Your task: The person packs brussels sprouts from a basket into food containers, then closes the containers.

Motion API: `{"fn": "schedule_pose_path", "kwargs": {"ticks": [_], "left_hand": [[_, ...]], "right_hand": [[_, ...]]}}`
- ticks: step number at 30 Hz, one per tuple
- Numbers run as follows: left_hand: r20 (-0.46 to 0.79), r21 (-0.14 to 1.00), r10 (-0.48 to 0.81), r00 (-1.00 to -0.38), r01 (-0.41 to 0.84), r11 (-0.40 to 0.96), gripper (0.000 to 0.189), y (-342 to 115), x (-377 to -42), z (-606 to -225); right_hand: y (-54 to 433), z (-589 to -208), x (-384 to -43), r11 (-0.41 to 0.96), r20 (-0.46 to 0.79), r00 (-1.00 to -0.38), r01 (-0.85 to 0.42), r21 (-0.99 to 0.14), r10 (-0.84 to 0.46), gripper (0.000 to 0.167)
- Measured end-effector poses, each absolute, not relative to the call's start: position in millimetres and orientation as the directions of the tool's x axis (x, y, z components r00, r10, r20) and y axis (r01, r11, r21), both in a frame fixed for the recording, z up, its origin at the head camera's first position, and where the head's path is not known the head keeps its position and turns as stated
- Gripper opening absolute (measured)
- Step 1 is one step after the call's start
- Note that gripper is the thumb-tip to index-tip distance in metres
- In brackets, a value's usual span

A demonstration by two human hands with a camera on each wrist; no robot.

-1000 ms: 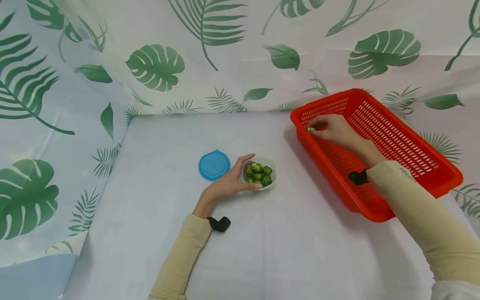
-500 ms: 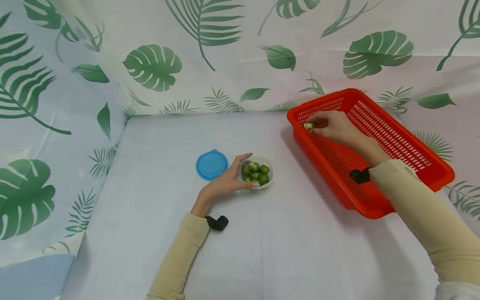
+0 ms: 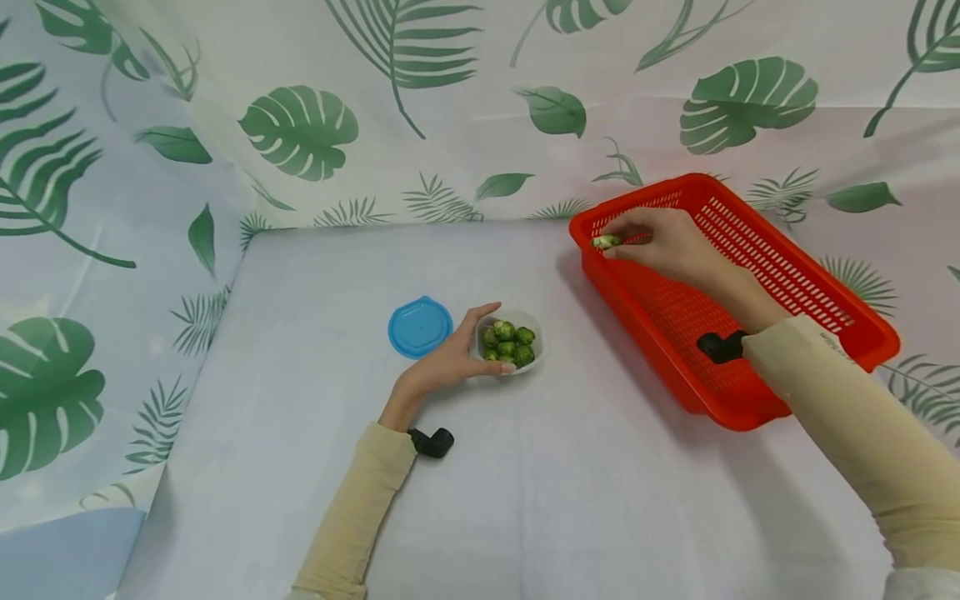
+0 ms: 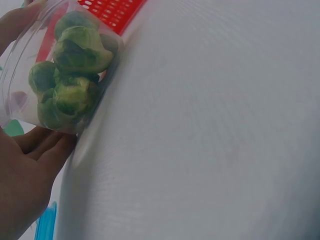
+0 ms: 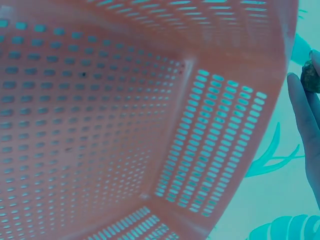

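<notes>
My left hand (image 3: 444, 363) grips a small clear plastic container (image 3: 541, 340), thumb at its near side and a finger at the far side. Several green Brussels sprouts (image 3: 506, 342) sit inside it; the left wrist view shows them through the wall (image 4: 75, 75). Between thumb and fingers, my right hand (image 3: 672, 242) pinches a single Brussels sprout (image 3: 606, 242) over the far-left end of the red basket (image 3: 660, 364). In the right wrist view, only part of that hand and a dark bit of the sprout (image 5: 310, 77) show at the right edge.
A blue lid (image 3: 420, 327) lies on the white tablecloth (image 3: 480, 492), left of the container. The red basket stands angled at the right, with slotted walls. Behind the table hangs a leaf-patterned cloth (image 3: 442, 150).
My right hand, with the Brussels sprout, has risen slightly and shifted left towards the basket's far-left rim. The left hand still holds the container. The head view has drifted a little.
</notes>
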State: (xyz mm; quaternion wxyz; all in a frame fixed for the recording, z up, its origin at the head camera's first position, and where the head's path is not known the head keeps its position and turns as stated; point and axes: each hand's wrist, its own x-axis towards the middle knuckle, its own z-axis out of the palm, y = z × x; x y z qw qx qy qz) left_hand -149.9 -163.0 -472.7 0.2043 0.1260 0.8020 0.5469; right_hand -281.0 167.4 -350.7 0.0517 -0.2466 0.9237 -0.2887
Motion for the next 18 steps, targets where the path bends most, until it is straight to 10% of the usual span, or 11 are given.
{"fn": "schedule_pose_path", "kwargs": {"ticks": [18], "left_hand": [[-0.236,0.912,0.427,-0.873,-0.047,0.409,0.103,-163,-153,-464]], "right_hand": [[137,-332,-251,0.635,0.037,-0.835,-0.447,-0.630,-0.550,0.027]]}}
